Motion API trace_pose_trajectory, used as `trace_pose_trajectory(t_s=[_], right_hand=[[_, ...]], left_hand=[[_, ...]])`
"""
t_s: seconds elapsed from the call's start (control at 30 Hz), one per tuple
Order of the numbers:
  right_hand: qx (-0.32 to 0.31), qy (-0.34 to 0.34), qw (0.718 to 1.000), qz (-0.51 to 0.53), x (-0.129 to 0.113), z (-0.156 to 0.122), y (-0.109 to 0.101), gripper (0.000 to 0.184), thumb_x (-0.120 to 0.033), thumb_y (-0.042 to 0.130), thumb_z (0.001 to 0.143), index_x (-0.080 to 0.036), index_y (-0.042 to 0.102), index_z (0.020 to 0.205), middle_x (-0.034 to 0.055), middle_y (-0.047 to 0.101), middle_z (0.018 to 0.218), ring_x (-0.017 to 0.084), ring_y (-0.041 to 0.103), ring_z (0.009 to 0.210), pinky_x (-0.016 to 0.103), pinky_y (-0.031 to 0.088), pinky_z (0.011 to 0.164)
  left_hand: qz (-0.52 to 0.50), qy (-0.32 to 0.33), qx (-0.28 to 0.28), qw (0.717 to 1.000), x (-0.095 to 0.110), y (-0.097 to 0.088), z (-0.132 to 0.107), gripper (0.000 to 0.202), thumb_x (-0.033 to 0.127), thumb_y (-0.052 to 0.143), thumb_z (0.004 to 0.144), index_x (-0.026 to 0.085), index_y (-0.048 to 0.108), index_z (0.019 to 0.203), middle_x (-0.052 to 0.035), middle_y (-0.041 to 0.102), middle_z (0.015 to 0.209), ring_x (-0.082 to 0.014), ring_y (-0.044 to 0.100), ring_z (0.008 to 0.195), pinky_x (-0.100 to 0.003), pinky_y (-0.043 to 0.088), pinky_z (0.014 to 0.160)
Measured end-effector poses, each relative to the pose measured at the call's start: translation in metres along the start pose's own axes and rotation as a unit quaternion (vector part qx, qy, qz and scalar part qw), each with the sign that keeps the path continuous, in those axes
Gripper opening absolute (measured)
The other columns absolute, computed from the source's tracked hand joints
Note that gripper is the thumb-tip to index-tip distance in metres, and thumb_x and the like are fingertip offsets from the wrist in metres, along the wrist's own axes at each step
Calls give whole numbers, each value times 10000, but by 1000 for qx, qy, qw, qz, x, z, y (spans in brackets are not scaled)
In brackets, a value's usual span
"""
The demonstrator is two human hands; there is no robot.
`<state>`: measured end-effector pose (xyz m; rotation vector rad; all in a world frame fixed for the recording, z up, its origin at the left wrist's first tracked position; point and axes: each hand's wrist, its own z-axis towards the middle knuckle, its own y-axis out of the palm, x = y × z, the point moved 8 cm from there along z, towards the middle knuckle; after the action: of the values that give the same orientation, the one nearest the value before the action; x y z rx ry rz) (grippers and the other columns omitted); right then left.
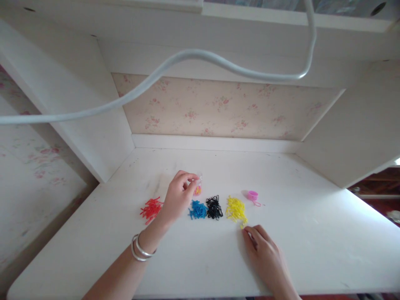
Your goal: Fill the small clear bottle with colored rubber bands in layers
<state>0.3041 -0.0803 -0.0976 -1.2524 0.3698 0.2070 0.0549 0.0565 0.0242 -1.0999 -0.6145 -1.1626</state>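
My left hand (184, 189) is closed in a pinch on the top of a small clear bag (198, 191) that has pink and yellow bits in its lower part. Below and around that hand lie loose piles of small rubber bands: red bands (151, 209), partly behind my wrist, blue bands (198, 209) and black bands (214, 207). Farther right is a pile of yellow bands (236, 208). My right hand (264, 250) rests low at its near edge, thumb and forefinger pinched on a yellow band (243, 225).
A pink ring-shaped piece (252, 195) with a small loop lies right of the yellow pile. A white cable (193, 54) hangs across the upper view. White side panels and a back ledge (215, 143) enclose the tabletop (200, 266).
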Motion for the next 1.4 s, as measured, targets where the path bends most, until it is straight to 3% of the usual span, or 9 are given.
trace_pose_trajectory(t_s=[0.13,0.27,0.33,0.4,0.53,0.67,0.87,1.07,1.4], right_hand=[[2,-17,1000,-16,-3,-7,-3,304,-418,387,940,-264,648,967,56,643,924,204,642,781,333,498,719],[-15,-15,999,43,-9,-2,-7,297,-400,364,953,-255,621,918,49,626,902,181,632,741,298,488,664],[4,-16,996,91,-18,10,-19,280,-399,371,956,-244,604,930,51,616,904,165,619,734,276,477,647],[44,-26,991,122,-33,28,-39,255,-400,409,946,-235,604,944,51,611,895,157,595,719,267,460,630],[93,-77,980,158,-75,77,-75,226,-368,460,928,-221,630,899,37,602,865,135,546,680,265,437,652],[87,-110,971,194,-115,123,-79,232,-352,481,908,-208,653,849,28,589,800,128,517,649,263,419,628],[30,-141,959,246,-153,163,-42,208,-313,506,874,-198,670,817,24,600,793,128,522,662,269,428,658],[7,-141,963,229,-160,174,-22,190,-275,506,862,-206,675,808,8,599,807,116,522,665,259,420,687],[15,-140,965,222,-157,171,-23,197,-287,499,864,-205,671,814,12,602,805,122,527,664,266,417,679]], left_hand=[[27,22,-54,998,1,19,-28,181,248,478,903,184,645,927,-21,585,957,-82,526,664,-207,449,627],[115,51,-143,982,-1,58,-51,191,224,460,911,218,642,969,-21,590,979,-120,590,834,-232,480,745],[185,75,-200,959,-2,85,-63,187,238,464,910,238,639,975,-10,594,989,-126,608,820,-254,493,761],[260,95,-239,931,-5,109,-71,192,268,442,921,230,631,928,-14,589,980,-132,614,741,-267,509,678],[345,127,-257,894,-6,141,-77,188,266,436,919,193,608,939,-48,576,975,-175,626,735,-293,518,599],[378,124,-245,884,-8,148,-77,187,196,424,906,175,601,964,-70,565,996,-181,623,709,-302,522,568],[400,121,-270,867,-10,150,-82,190,94,440,860,147,607,933,-92,557,971,-183,624,732,-295,523,564],[386,128,-275,871,-8,152,-83,176,113,443,876,138,608,932,-103,562,998,-176,632,750,-278,527,575],[393,158,-256,869,-6,154,-89,189,115,432,900,131,581,1015,-95,567,973,-166,625,714,-260,509,538]])
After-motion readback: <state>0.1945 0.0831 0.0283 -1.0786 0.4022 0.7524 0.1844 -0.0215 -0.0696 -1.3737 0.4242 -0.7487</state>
